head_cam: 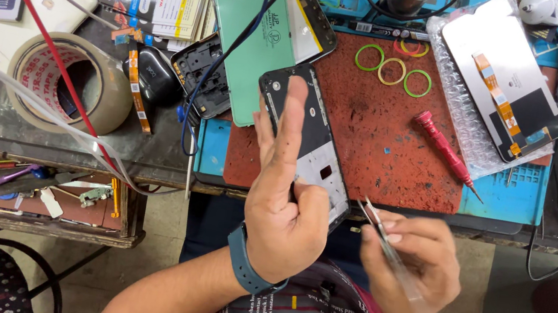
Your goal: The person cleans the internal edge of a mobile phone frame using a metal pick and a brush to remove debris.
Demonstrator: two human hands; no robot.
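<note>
Black phone frame (310, 151) is being gripped in the left hand (284, 203) above the red mat (380, 147), while the right hand (408, 267) is pinching metal tweezers (381, 236) just beside it, so steady, gentle support seems wise.

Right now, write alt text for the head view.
The left hand holds a black phone frame above a red work mat while the right hand grips thin metal tweezers. A red screwdriver lies nearby.
</note>
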